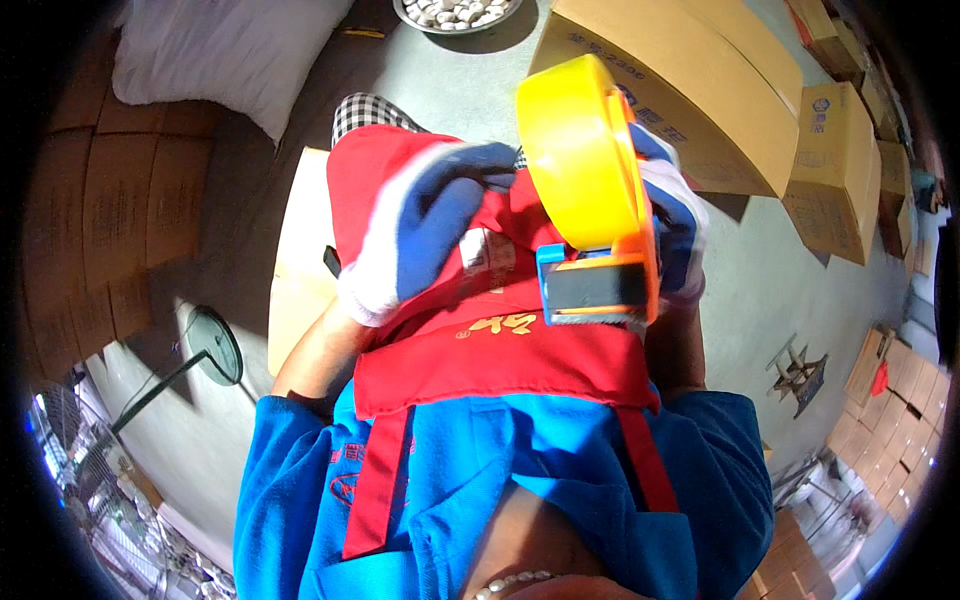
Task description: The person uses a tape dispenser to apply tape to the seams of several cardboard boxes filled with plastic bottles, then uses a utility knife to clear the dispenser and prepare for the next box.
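Note:
My right hand [676,215], in a blue and white glove, is wrapped round an orange tape dispenser [640,215] with a wide roll of yellow tape [575,150] on it. A blue part and a toothed cutting edge show at the dispenser's near end, and the dispenser hides part of the hand. My left hand [430,215], gloved alike, hovers over or rests on the red apron [500,370] across my lap. Its fingers point right, with the thumb apart, and I see nothing in it. The tape stands just to the right of those fingertips.
Large cardboard boxes [690,90] stand ahead on the right, with another carton [835,170] beside them. A metal bowl of small whitish pieces [455,15] lies ahead. Stacked cartons [120,220] and a white sack [220,55] are at left, near a round stand base [213,345].

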Available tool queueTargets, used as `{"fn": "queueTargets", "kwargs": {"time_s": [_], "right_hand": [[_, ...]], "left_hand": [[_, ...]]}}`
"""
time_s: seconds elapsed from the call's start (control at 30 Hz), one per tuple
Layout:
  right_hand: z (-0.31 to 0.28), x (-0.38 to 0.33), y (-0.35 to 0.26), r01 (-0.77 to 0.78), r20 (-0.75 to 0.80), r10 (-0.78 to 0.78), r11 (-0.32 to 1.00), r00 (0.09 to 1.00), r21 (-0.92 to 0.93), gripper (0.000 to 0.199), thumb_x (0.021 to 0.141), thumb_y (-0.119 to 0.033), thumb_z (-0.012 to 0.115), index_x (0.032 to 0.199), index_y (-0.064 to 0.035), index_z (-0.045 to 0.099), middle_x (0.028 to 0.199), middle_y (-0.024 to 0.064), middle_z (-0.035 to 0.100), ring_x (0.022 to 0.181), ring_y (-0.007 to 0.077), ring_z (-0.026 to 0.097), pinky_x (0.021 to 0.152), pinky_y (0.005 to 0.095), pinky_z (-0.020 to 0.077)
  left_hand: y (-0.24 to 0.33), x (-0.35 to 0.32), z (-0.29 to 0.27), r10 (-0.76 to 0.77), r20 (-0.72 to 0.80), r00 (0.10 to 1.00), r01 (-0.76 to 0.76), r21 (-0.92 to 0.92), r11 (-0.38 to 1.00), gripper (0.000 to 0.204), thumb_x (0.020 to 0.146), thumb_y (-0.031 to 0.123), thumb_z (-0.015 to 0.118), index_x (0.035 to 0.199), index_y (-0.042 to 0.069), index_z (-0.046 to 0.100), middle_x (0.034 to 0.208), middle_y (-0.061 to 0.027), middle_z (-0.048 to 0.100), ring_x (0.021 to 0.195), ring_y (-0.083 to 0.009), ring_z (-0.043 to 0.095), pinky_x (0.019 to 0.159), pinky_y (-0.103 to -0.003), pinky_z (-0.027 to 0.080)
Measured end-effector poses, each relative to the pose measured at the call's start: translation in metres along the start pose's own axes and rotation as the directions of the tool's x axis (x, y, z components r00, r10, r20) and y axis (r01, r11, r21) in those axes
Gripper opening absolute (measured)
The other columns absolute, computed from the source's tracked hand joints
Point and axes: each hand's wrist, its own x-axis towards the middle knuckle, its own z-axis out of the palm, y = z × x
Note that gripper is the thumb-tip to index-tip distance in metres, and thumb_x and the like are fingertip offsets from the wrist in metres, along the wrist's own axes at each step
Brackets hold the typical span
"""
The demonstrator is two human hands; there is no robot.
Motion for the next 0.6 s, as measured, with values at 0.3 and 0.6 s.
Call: {"fn": "queueTargets", "kwargs": {"time_s": [0.3,0.6], "right_hand": [[-0.004,0.001,-0.027,0.181,0.016,-0.185,0.937,0.983,-0.299,0.047,0.07,-0.038,0.082,0.104,-0.0081,0.069,0.107,0.008,0.068,0.115,0.0359,0.059,0.102,0.0493,0.0411],[0.002,0.007,-0.041,0.226,0.115,-0.195,0.844,0.974,-0.487,0.052,0.074,-0.041,0.079,0.112,-0.0099,0.063,0.108,0.0094,0.064,0.111,0.0321,0.06,0.11,0.0661,0.0256]], "left_hand": [[0.021,0.0,0.038,-0.107,-0.076,0.991,0.108,0.008,0.994,0.047,0.093,0.017,0.059,0.136,0.0,0.05,0.103,-0.0116,0.069,0.086,-0.0161,0.067,0.079,-0.026,0.053],[0.003,-0.002,0.038,0.145,-0.368,0.919,-0.066,0.219,0.973,0.038,0.082,0.008,0.071,0.118,-0.003,0.064,0.095,-0.0135,0.07,0.082,-0.0165,0.069,0.075,-0.028,0.055]]}}
